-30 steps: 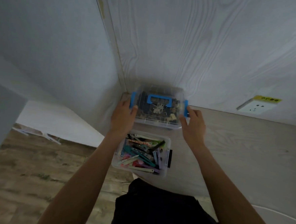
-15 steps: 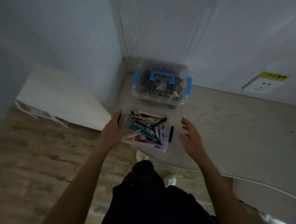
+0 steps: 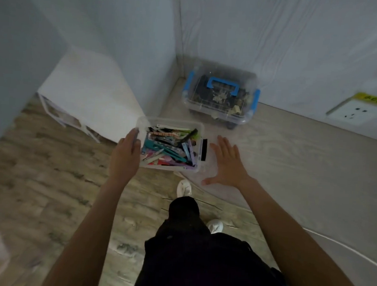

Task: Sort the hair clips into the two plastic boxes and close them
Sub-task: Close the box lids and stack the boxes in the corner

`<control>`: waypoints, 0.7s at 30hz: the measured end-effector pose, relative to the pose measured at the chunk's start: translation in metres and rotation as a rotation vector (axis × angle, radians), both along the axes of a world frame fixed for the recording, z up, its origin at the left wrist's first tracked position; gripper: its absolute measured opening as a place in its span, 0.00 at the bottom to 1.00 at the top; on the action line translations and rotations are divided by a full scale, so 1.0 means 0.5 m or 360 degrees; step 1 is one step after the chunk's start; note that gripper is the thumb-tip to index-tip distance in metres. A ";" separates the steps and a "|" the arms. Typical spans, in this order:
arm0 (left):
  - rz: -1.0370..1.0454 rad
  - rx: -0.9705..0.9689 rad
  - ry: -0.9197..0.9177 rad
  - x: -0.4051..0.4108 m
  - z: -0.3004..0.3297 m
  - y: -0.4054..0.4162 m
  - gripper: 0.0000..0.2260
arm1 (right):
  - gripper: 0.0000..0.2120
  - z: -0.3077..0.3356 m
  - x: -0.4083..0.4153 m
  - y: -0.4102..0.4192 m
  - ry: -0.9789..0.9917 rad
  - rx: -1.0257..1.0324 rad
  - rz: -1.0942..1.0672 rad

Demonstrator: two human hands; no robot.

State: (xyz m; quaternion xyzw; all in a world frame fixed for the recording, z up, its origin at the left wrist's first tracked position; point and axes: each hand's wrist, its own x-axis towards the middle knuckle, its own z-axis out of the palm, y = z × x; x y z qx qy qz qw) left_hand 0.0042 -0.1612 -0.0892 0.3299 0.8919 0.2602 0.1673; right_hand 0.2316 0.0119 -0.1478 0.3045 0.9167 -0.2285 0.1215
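On the pale table (image 3: 293,163) in the room's corner, the left hand (image 3: 126,154) grips the open box (image 3: 169,145) of coloured clips (image 3: 169,150) at its left wall, apparently steadying it, the right hand (image 3: 226,165) lies spread flat beside it, and the blue-latched box (image 3: 222,96) stands lidded behind.

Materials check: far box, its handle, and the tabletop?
Far box: clear glossy plastic, it seems; the clips inside show through lid and walls. Handle: opaque blue plastic, likely moulded, matching the blue side latches. Tabletop: pale wood-grain surface, matte; grain lines show, but laminate or real wood cannot be told.
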 end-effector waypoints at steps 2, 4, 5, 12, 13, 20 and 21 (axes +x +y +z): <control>0.0008 -0.0027 0.0019 0.006 0.001 -0.002 0.17 | 0.59 0.000 0.019 0.005 -0.0001 0.0020 -0.0033; 0.0003 -0.0035 -0.0001 0.009 -0.003 0.006 0.17 | 0.59 0.003 0.064 0.013 -0.0003 0.0043 -0.0093; -0.0005 -0.0032 -0.0026 0.012 -0.005 0.013 0.17 | 0.59 0.005 0.095 0.017 0.0018 0.0060 -0.0147; -0.0167 -0.0084 -0.0071 0.062 0.009 0.100 0.17 | 0.52 0.073 0.305 -0.010 0.0312 -0.0230 -0.0803; -0.0173 -0.0090 -0.0071 0.069 0.009 0.110 0.18 | 0.50 0.085 0.322 -0.016 0.0373 -0.0254 -0.0841; -0.0224 -0.0180 -0.0102 0.096 -0.018 0.136 0.18 | 0.48 0.147 0.350 -0.021 0.0430 -0.0033 -0.0685; -0.0234 -0.0192 -0.0086 0.096 -0.023 0.135 0.18 | 0.48 0.150 0.349 -0.015 0.0400 0.0021 -0.0658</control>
